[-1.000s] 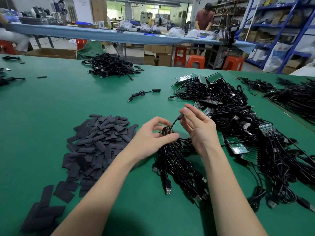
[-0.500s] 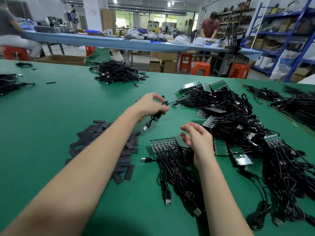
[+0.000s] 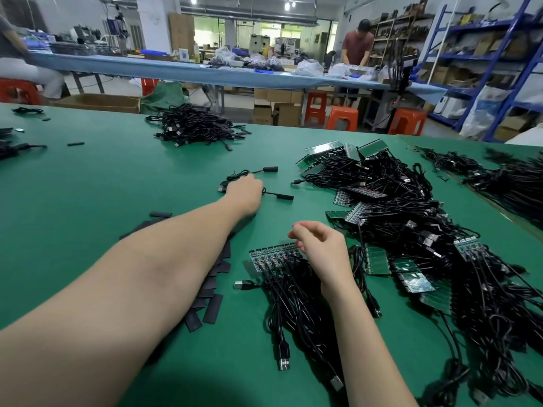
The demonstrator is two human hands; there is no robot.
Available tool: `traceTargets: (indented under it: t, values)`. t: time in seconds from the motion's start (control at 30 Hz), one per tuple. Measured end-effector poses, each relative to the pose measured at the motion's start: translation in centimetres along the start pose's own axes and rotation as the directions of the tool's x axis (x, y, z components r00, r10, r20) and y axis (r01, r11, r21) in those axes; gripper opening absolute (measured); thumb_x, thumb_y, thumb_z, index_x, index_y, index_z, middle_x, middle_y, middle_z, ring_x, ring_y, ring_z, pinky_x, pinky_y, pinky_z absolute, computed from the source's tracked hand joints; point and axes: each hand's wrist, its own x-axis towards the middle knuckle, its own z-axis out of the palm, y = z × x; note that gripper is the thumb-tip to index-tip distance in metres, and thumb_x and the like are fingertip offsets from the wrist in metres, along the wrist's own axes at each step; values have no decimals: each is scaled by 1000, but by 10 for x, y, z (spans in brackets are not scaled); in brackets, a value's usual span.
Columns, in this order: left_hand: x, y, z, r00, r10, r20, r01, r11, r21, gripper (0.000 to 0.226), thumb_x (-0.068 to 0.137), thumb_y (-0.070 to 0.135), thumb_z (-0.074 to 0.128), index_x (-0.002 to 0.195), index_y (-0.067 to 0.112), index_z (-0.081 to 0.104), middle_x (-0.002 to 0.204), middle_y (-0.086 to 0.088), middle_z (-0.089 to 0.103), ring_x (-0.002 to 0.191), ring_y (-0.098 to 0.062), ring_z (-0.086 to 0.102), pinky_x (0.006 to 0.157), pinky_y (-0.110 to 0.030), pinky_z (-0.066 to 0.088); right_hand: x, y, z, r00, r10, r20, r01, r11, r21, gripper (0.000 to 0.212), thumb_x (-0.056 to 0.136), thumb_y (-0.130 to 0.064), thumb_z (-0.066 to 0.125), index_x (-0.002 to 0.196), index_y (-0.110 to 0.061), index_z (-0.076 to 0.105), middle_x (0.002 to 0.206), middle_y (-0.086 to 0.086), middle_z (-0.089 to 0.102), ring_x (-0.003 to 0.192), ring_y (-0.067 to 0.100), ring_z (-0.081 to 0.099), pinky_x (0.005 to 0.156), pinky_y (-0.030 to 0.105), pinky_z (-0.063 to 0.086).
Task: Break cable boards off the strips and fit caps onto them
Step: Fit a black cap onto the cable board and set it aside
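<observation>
The strip of cable boards (image 3: pixel 271 255) lies flat on the green table (image 3: pixel 88 186), its black leads trailing toward the viewer. The right hand (image 3: pixel 318 245) hovers at the strip's right end, fingers loosely curled and holding nothing. The left hand (image 3: pixel 245 190) is stretched forward and rests on the second capped cable (image 3: pixel 279 196), beside the first capped cable (image 3: pixel 252 173); whether its fingers grip that lead cannot be told. Loose black caps (image 3: pixel 210 284) lie under the left forearm. Judgement: a finished piece is being set down; next calls for snapping off another board and taking a cap. No legible writing or brand.
</observation>
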Motion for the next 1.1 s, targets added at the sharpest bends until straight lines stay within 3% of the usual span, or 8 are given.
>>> traceTargets:
  t: [0.2, 0.37, 0.53, 0.67, 0.73, 0.87, 1.03, 1.1]
  values:
    - [5, -7, 7, 994, -34, 106, 46, 992, -114, 47, 100, 31, 47, 144, 16, 37, 142, -19, 42, 130, -39, 43, 104, -51, 40, 1, 1, 1, 1000, -11, 10, 12, 998, -60, 8, 91, -23, 68, 88, -19, 75, 80, -8, 77, 74, 5, 62, 93, 35, 53]
    - [-6, -9, 5, 995, -8, 102, 38, 953, -300, 51, 97, 40, 53, 142, 19, 43, 147, -12, 43, 130, -33, 47, 109, -48, 40, 2, 2, 0, 999, -18, 33, 20, 997, -80, 9, 91, -23, 69, 86, -18, 75, 79, -7, 77, 68, 2, 61, 91, 35, 53]
    - [-35, 2, -19, 997, 30, 69, 12, 837, -546, 29, 96, 39, 60, 115, 18, 66, 124, -5, 66, 113, -21, 60, 97, -31, 46, 2, 1, -2, 993, -116, -8, 110, 961, -255, 11, 89, -27, 67, 82, -23, 73, 76, -9, 76, 77, 10, 68, 81, 30, 53]
    - [-81, 14, -25, 981, 40, 189, 101, 726, -680, 23, 98, 39, 53, 91, 21, 66, 94, -3, 76, 87, -23, 72, 91, -37, 57, -1, -2, -8, 974, -209, 84, 212, 725, -655, 15, 92, -29, 58, 95, -29, 73, 84, -16, 69, 87, 14, 64, 75, 28, 47]
    - [-104, 21, -22, 973, 44, 228, 110, 780, -616, 30, 99, 41, 49, 91, 20, 68, 95, -1, 76, 87, -22, 69, 92, -36, 55, -1, -5, -11, 980, -149, 130, 196, 659, -726, 21, 93, -28, 55, 104, -28, 72, 97, -10, 72, 97, 19, 64, 84, 31, 51]
    - [-132, 34, -17, 968, 0, 249, 146, 811, -567, 25, 92, 51, 60, 94, 28, 67, 97, 1, 67, 92, -19, 59, 78, -26, 41, -1, -11, -17, 985, -77, 154, 169, 610, -774, 25, 94, -29, 53, 112, -28, 70, 111, 2, 72, 106, 26, 64, 94, 38, 53]
    - [-137, 27, -23, 972, 89, 217, 128, 572, -810, 10, 86, 36, 76, 84, 28, 70, 67, 9, 65, 61, -8, 54, 66, -26, 39, 4, -18, -34, 986, 50, 160, 95, 620, -779, 26, 95, -31, 54, 117, -29, 69, 115, 5, 69, 101, 24, 62, 85, 29, 48]
    - [-137, 19, -25, 969, 150, 198, 92, 523, -847, 9, 87, 35, 76, 89, 27, 72, 67, 13, 69, 60, -4, 56, 70, -26, 40, 6, -21, -39, 980, 68, 185, 81, 717, -693, 22, 95, -31, 59, 111, -27, 73, 102, -1, 72, 88, 17, 66, 72, 25, 45]
